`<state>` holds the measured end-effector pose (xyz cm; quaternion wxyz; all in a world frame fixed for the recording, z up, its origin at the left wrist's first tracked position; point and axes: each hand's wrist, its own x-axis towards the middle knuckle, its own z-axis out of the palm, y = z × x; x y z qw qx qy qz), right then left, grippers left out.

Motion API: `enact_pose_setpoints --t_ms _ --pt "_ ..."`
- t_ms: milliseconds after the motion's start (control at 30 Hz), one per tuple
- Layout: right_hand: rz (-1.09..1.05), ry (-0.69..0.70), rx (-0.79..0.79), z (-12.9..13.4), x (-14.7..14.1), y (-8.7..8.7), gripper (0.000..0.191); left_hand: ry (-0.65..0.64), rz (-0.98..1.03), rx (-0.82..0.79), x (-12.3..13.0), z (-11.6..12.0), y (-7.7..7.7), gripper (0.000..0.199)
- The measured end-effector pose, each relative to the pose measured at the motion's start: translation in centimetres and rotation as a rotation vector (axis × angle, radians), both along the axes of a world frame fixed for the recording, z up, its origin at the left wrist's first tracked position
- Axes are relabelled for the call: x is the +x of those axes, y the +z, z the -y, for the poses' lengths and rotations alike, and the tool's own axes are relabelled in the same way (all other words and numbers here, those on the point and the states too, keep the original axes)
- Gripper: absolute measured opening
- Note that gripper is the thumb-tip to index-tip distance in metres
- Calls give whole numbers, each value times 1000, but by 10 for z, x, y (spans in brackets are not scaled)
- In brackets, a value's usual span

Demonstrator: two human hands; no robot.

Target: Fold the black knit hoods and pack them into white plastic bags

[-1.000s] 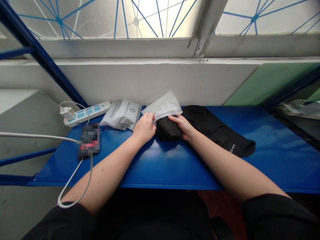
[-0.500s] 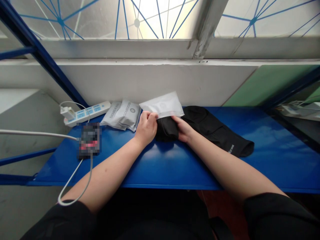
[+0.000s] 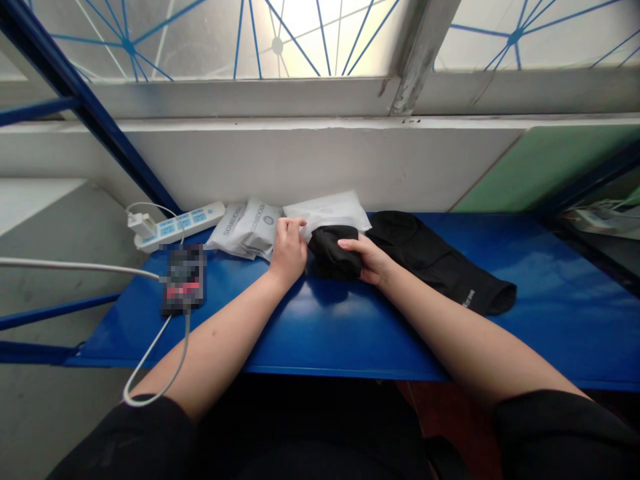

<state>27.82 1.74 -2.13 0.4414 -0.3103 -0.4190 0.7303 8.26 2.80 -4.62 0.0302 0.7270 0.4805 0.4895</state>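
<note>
Clasping folded black fabric, likely light, soft, best held across its folds, the right grip is facing the left grip, whose closure I cannot tell.

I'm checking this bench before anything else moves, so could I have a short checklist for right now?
1. Right hand holding the folded black bundle: ok, thumb over its top.
2. Left hand gripping the white bag: cannot tell; fingers are at its left end, contact unclear.
3. White bag's mouth open: cannot tell; the bundle covers part of its near edge.
4. Printed packets on the blue table: ok, left of the white bag.
5. Cable loop clear of the left forearm: cannot tell; it crosses the forearm in view.
</note>
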Motion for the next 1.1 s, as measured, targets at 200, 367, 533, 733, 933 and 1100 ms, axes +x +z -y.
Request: enact_pose_setpoints --t_ms 200,367,533,733,933,1100 --pt "55 -189 -69 -9 -2 -5 30 -71 -99 86 5 8 6 26" --pt "48 -378 -37 -10 -9 -16 31 -144 -191 94 11 14 9 26" --pt "9 -280 -43 -9 -11 -17 30 -136 -190 72 11 14 8 29" --pt "-13 53 -83 -5 3 -7 34 -154 -196 78 6 16 10 30" --pt "50 168 -26 -3 4 -6 53 -114 -247 189 3 12 8 28" --pt "35 -155 4 -7 -9 -13 46 -112 -393 348 8 15 11 27"
